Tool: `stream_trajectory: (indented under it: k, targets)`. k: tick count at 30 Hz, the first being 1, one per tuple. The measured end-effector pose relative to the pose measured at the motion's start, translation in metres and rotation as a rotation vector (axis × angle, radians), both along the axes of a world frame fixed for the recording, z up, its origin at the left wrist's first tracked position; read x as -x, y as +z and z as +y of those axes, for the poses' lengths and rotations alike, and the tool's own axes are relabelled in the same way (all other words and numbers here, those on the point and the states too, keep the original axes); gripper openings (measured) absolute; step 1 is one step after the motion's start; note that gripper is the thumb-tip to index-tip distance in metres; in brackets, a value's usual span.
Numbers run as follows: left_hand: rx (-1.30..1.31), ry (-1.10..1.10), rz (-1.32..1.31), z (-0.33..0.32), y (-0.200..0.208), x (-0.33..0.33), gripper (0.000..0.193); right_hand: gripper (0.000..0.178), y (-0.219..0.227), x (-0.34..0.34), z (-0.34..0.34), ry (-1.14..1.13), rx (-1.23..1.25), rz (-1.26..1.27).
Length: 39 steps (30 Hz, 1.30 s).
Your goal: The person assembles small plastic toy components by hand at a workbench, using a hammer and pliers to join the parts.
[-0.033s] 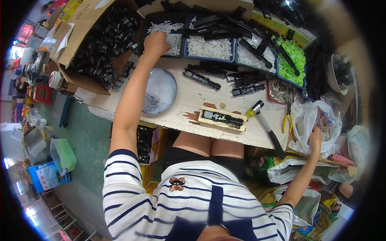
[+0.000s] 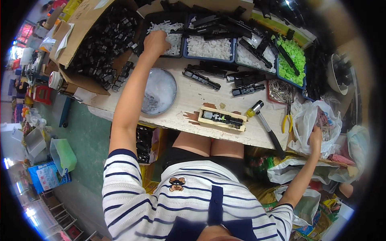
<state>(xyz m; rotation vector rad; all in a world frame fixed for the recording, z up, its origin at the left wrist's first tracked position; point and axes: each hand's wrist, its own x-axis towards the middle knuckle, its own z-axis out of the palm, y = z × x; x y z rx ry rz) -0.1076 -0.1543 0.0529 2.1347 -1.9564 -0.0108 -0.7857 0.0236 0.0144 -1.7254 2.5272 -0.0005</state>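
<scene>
My left hand (image 2: 155, 40) reaches far forward into a black tray (image 2: 149, 20) of small white plastic parts (image 2: 173, 38). Its fingers curl down into the parts, and what they hold is hidden. My right hand (image 2: 315, 137) is low at the right, gripping the mouth of a white plastic bag (image 2: 307, 120) with pinkish things inside. Between my arms, on the worn white table (image 2: 189, 96), a long black part sits in a pale wooden jig (image 2: 222, 119). A hammer (image 2: 266, 125) with a black handle lies just right of it.
A round metal bowl (image 2: 159, 91) sits by my left forearm. A cardboard box (image 2: 86, 24) of black parts is at far left. Blue trays hold white (image 2: 209, 47) and green pieces (image 2: 293, 60). Yellow pliers (image 2: 288, 120), loose black rails (image 2: 201, 78) and more bags (image 2: 297, 166) are around.
</scene>
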Motion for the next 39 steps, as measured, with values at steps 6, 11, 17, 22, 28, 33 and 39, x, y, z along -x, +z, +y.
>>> stream_trajectory:
  k: [6,11,17,22,28,33,39]
  targets:
    - [0.17,-0.018,0.426,-0.009,-0.002,-0.038,0.025,0.025,0.0,-0.008,-0.001,0.049,0.086,-0.187]
    - [0.212,0.087,1.067,0.001,0.008,-0.043,0.019,0.025,-0.013,0.001,-0.007,0.085,0.15,-0.215]
    - [0.351,-0.001,1.02,0.013,0.003,-0.044,0.024,0.017,-0.007,-0.011,-0.007,0.207,0.361,-0.555]
    - [0.577,-0.211,0.275,0.008,-0.001,-0.048,0.028,0.013,0.006,-0.009,-0.007,0.067,0.451,-0.643]
    - [0.638,-0.308,0.077,0.005,0.004,-0.045,0.024,0.018,0.006,0.0,-0.001,-0.025,0.558,-0.661]
    - [0.533,-0.254,0.343,0.001,0.001,-0.044,0.023,0.022,-0.005,0.006,-0.003,0.001,0.704,-0.589]
    - [0.48,-0.085,0.591,0.025,0.01,-0.053,0.017,0.025,0.0,0.011,-0.005,-0.005,0.698,-0.609]
